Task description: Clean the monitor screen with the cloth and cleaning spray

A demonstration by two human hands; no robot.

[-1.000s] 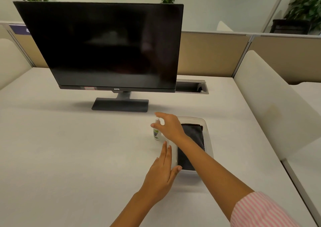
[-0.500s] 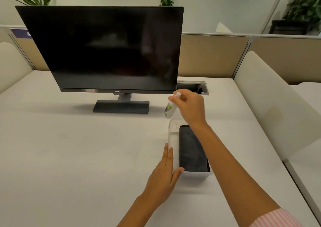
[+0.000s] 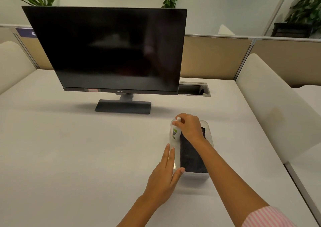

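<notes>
the fingers [image 3: 182, 122] of the right hand [image 3: 190, 127] are closed around a small spray bottle [image 3: 175, 131]. they pinch it near its white cap. the bottle is long and thin. it stands almost straight up, with the cap on top leaning a little toward the screen and the bottom pointing down. it has a green and white label. the bottom of the bottle is inside a clear box [image 3: 175, 155], at the far left corner, just beside a dark cloth [image 3: 191, 157].

the cloth is folded into a long shape. it lies flat in the box and its long side runs from near the person out toward the screen. the right wrist goes over the far end of the cloth.

the left hand [image 3: 165, 174] lies flat and holds nothing. its fingers are straight and close together, and they point away from the person. they rest along the left wall of the box, and the thumb touches the near corner of the box.

the box sits on a white tabletop [image 3: 69, 157]. farther back on the tabletop stands a black monitor [image 3: 111, 49] on a flat grey foot. its screen is dark and faces the person. the box is in front of it and a bit to the right, well apart from it. a pink striped sleeve [image 3: 267, 218] shows on the right arm at the bottom edge.
</notes>
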